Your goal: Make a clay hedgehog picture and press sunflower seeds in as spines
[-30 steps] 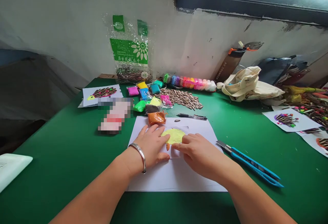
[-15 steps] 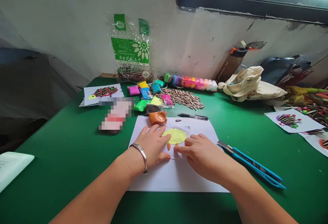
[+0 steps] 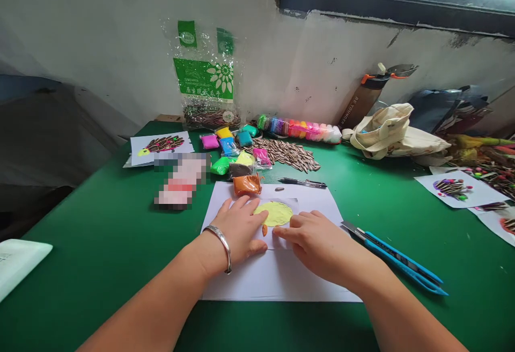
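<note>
The yellow oval lies flat on a small sheet between my hands, with one small orange piece just beneath its lower edge. That small sheet rests on the larger white paper.

My left hand is palm down, fingers well spread, gripping nothing; its index fingertip meets the oval's left side, and its thumb reaches the lower part of the small sheet. My right hand has its index finger stretched out, the tip down beside the orange piece, the other fingers folded in. Whether they tuck anything away, or what sits under that fingertip, I can't tell.

I'd judge this as a pressing step at the oval's underside — the left hand bracing, the right finger doing the fine work. From here, a move calls for light, straight-down pressure and a clean lift, so nothing soft smears or sticks to my skin.

Farther out, a single seed and the orange packet lie near the paper's top edge — the pen beside them, the seed pile beyond, and the blue craft knife to my right.
</note>
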Motion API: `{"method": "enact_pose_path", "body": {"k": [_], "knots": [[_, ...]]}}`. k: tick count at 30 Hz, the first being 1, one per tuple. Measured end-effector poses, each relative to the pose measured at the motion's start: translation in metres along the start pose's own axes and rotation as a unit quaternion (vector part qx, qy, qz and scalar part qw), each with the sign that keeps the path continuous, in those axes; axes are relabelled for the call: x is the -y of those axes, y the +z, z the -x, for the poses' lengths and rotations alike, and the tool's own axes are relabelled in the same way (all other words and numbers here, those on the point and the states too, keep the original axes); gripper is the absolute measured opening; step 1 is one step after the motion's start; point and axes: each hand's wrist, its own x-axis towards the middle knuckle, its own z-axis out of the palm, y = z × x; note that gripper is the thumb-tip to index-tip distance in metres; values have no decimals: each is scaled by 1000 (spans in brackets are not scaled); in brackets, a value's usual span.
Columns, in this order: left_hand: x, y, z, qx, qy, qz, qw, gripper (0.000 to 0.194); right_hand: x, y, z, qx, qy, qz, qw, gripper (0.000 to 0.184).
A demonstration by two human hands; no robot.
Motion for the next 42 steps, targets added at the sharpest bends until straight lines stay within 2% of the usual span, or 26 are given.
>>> {"method": "enact_pose_path", "body": {"k": [4, 9, 13, 20, 27, 35, 42], "knots": [[0, 0, 0, -3, -1, 0, 1000, 44, -1, -3, 1, -2, 2, -12, 1000, 30], [-1, -2, 0, 5, 0, 3, 1000, 46, -2, -8, 5, -15, 13, -31, 999, 42], [0, -1, 0, 9, -5, 5, 1000, 47, 0, -4, 4, 2, -5, -15, 1000, 33], [0, 0, 0, 0, -2, 11, 1000, 42, 0, -2, 2, 11, -11, -8, 1000, 31], [0, 0, 0, 2, 2, 7, 1000, 46, -4, -14, 7, -4, 41, -40, 998, 33], [1, 2, 0, 1, -4, 5, 1000, 49, 0, -5, 3, 12, 12, -22, 1000, 28], [0, 1, 0, 5, -6, 4, 1000, 48, -2, -6, 2, 5, 27, -32, 999, 28]]}}
